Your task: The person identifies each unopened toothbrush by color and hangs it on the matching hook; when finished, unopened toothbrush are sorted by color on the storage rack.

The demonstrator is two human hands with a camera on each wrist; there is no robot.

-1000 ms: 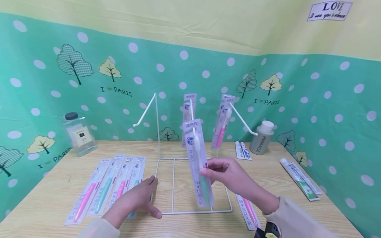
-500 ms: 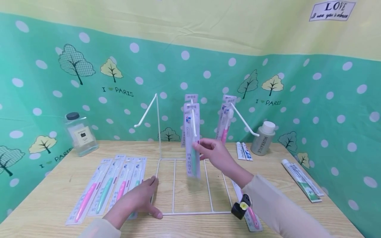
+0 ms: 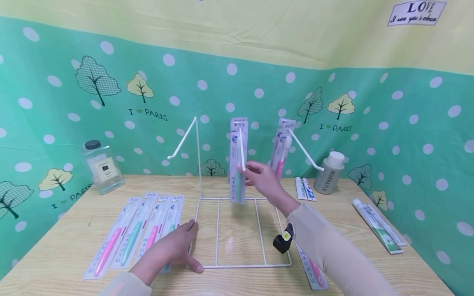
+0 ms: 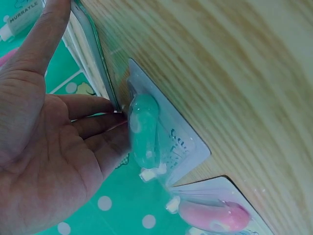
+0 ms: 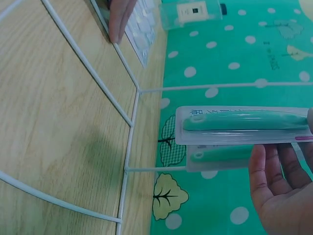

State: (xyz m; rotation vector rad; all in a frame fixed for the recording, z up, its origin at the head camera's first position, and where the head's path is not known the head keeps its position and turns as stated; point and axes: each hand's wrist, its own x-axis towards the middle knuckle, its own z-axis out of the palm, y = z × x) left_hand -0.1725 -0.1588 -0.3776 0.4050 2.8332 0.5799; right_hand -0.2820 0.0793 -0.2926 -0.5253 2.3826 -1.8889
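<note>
My right hand (image 3: 264,181) pinches a packaged toothbrush (image 3: 235,164) with a green handle, its card upright on the middle hook of a white wire rack (image 3: 217,234). Behind it hangs another green packaged toothbrush (image 5: 220,157), seen in the right wrist view. My left hand (image 3: 177,248) rests at the left side of the rack's base, fingers extended and thumb apart. In the left wrist view, its fingertips lie by the base wire, close to a green packaged toothbrush (image 4: 145,132) on the table.
Several packaged toothbrushes (image 3: 111,246) lie left of the rack. Pink ones (image 3: 280,154) hang on the right hook; the left hook (image 3: 182,139) is bare. A pink package (image 3: 314,271) lies front right. A glass bottle (image 3: 103,168), grey bottle (image 3: 328,174) and toothpaste tubes (image 3: 377,226) stand or lie around.
My right hand has moved away from me, sliding the green packaged toothbrush back along the middle hook to the one behind. My left hand has stayed at the base.
</note>
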